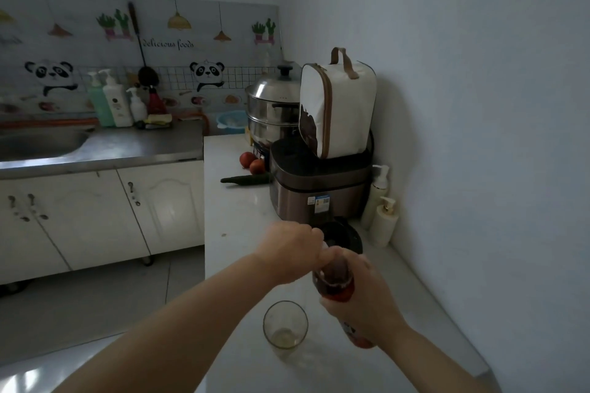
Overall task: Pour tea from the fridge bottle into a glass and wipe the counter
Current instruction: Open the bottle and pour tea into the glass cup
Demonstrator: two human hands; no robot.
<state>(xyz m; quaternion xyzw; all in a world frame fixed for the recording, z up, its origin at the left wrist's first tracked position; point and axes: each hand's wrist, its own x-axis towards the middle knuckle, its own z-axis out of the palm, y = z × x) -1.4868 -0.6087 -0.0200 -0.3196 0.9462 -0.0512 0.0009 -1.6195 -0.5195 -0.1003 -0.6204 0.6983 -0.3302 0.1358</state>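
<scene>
— Dark brown tea fills the shoulder of the bottle (335, 281), which the right hand (367, 306) holds upright over the white surface (242, 201), fingers wrapped closed around its red-labelled body.

— And the left hand (290, 252)?

— Pinched shut at the neck, right on the cap, which its fingers hide. I'd judge this is the uncapping step, so no pouring yet.

— Where's the glass (285, 327)?

— Standing on the surface just beside the bottle, towards the person. It looks nearly empty; maybe a pale trace at the bottom, hard to tell.

— What does the next move need?

— Probably a firm twist while the right grip stops the bottle turning, then somewhere to park the cap, then a slow tilt over the rim. The glass mouth is fairly narrow, so spills seem likely.

— Any cloth for wiping?

— None I can make out near the hands.
</scene>
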